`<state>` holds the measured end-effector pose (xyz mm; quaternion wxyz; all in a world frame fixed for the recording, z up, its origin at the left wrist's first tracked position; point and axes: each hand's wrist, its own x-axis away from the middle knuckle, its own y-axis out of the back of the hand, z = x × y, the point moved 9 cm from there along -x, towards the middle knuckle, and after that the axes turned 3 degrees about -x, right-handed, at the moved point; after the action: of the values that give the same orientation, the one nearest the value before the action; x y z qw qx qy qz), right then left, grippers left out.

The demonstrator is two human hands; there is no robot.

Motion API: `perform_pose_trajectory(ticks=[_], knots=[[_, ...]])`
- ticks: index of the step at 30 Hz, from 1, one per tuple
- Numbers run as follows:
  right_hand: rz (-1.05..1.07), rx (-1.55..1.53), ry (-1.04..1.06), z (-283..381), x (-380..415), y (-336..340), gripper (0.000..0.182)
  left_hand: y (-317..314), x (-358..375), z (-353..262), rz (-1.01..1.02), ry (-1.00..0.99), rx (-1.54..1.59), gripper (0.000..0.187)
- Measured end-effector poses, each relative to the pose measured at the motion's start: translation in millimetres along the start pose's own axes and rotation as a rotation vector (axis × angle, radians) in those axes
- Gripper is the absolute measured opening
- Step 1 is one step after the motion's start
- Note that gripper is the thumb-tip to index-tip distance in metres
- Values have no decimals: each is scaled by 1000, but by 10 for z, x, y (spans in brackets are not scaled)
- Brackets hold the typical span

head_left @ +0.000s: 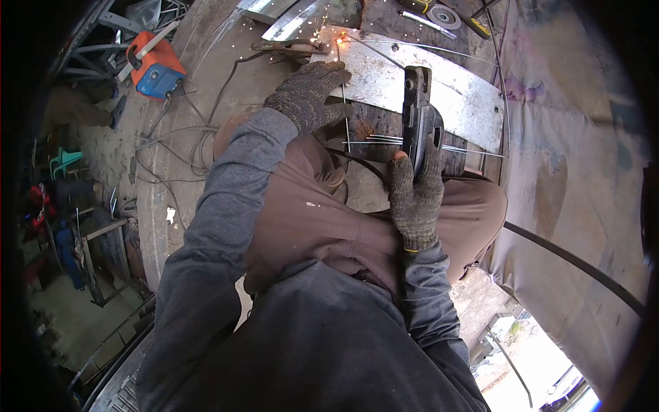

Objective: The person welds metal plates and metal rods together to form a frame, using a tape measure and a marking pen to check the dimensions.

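Note:
Wrapped round a black electrode holder is my gloved right hand. A thin welding rod runs from the holder up to bright sparks at the upper left of a silvery metal plate. My gloved left hand lies at the plate's left edge, its thumb and fingers apart, beside a thin upright wire; whether it touches the wire I cannot tell. A metal clamp sits just above it. Several thin rods lie below the plate.
An orange and blue machine stands at the upper left, with cables across the floor. A grinding disc lies at the top. Grey fabric hangs on the right. Another person's leg shows at the far left.

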<state>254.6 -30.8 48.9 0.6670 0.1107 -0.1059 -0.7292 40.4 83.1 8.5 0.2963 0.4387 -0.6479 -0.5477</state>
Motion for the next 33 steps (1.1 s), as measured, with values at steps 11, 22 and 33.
perform_pose_trajectory(ticks=[11,22,33], knots=[[9,47,-2,-77,0,-6,56,28,12,-9,-22,-1,38,65],[17,56,4,2,0,-29,55,28,16,-12,-23,-11,24,65],[20,64,4,-14,-4,-42,56,54,25,-22,-3,0,30,65]])
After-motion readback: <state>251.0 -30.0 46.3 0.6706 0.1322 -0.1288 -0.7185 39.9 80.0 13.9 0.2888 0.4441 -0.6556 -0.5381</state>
